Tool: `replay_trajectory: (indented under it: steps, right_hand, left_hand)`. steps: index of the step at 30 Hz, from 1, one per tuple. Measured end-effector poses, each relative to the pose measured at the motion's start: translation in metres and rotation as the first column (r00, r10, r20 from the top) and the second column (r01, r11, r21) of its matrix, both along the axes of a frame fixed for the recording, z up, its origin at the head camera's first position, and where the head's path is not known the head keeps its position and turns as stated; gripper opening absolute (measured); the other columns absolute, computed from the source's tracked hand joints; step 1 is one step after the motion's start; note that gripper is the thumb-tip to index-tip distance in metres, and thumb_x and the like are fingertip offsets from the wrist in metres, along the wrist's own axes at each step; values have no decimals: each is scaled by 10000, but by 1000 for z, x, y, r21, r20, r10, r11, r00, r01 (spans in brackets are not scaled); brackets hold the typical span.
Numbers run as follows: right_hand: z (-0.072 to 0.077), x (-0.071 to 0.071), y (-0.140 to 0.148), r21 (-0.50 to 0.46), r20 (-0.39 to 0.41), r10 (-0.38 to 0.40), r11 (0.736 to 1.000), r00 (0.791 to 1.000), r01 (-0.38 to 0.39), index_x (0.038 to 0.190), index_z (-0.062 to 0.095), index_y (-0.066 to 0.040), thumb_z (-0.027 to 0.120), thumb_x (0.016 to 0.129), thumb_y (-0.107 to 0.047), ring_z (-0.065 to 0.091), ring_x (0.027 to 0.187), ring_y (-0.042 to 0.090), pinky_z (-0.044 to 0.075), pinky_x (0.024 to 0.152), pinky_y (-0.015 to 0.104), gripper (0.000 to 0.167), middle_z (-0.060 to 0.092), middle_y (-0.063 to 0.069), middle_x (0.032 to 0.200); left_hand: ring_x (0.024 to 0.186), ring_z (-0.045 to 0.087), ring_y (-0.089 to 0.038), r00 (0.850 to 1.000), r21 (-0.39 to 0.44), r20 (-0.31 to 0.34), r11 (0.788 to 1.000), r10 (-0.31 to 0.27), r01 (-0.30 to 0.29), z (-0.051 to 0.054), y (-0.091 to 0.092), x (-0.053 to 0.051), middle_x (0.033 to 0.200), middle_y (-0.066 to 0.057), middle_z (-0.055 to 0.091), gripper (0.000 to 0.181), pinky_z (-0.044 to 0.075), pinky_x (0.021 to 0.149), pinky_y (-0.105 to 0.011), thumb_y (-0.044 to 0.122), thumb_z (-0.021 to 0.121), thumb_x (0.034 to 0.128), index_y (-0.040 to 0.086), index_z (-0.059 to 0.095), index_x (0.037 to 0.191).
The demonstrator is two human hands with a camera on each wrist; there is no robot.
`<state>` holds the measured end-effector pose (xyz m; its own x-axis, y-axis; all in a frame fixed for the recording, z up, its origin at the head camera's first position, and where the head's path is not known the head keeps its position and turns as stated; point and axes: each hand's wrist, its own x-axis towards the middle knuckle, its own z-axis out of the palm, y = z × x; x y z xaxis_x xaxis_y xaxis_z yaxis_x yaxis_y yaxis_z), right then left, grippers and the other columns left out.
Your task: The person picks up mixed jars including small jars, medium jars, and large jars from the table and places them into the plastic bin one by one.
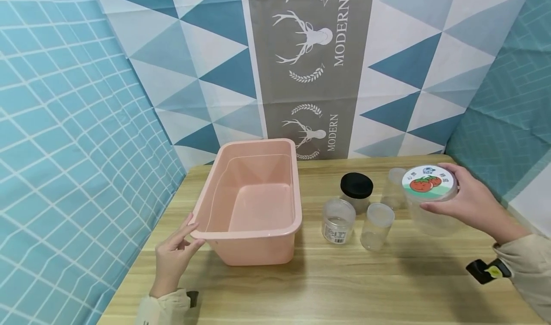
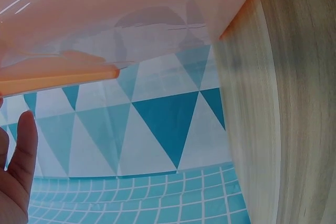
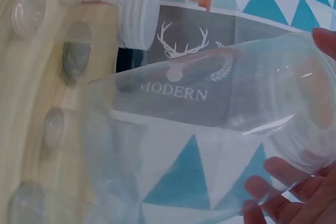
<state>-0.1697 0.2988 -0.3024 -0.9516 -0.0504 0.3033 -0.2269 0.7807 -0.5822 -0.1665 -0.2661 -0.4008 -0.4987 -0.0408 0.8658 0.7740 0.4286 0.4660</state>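
Observation:
A pink plastic basin [image 1: 254,234] stands on the wooden table, its inside bare. At its near left corner, my left hand [image 1: 175,249] holds the rim between thumb and fingers. In the left wrist view, a digit [image 2: 25,142] shows below the basin's side [image 2: 157,3]. My right hand [image 1: 471,200] grips a large clear plastic jar [image 3: 210,114] near its top. The jar's lid [image 1: 429,182] carries a tomato picture. Whether the jar's bottom touches the table, I cannot tell. My right fingers [image 3: 278,187] curl round the lid end in the right wrist view.
Between basin and held jar stand a black-lidded jar [image 1: 356,186], a clear jar with a barcode label [image 1: 338,222], a slimmer clear jar [image 1: 377,227] and another pale-lidded jar [image 1: 392,191]. Patterned cloth [image 1: 310,76] covers the back wall; blue tiled cloth [image 1: 77,124] hangs at left.

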Motion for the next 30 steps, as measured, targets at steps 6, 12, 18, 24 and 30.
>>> replay_trajectory:
  steps: [6,12,18,24,30]
  right_hand:
    - [8,-8,-5,43,-55,94,995,994,-91,1308,373,110,890,658,-165,444,854,-40,444,617,209,875,510,232,1131]
    - [16,-12,-15,81,-72,158,985,985,-152,1246,452,102,904,623,-152,502,858,107,463,629,225,810,567,186,1062]
    - [25,-15,-25,158,-80,198,970,977,-183,1234,483,93,924,575,-180,577,854,266,485,624,280,838,607,166,1035]
    - [33,-16,-33,198,-120,243,956,963,-217,1215,506,75,928,548,-155,572,855,248,490,628,291,822,608,131,1015]
    - [34,-20,-42,220,-73,275,942,959,-253,1171,520,60,923,547,-180,564,851,238,501,673,366,781,602,105,992]
  left_hand:
    - [492,440,4,1000,0,3,1000,12,-12,-2,0,0,1213,90,597,437,325,409,-193,301,776,753,-88,707,940]
    - [487,435,10,999,19,32,1000,3,-4,-3,-1,0,1215,88,599,432,329,411,-199,281,786,742,-92,705,946]
    - [485,448,1,1000,13,16,1000,7,-8,-3,-1,1,1215,74,601,415,360,454,-137,271,789,747,-80,712,955]
    - [452,397,3,999,-24,-12,999,36,-36,-2,-2,0,1225,62,598,452,374,501,-101,338,763,768,-64,717,971]
    - [483,443,46,1000,-2,1,1000,18,-18,-3,0,-1,1214,73,601,484,375,489,-98,328,765,764,-118,694,937]
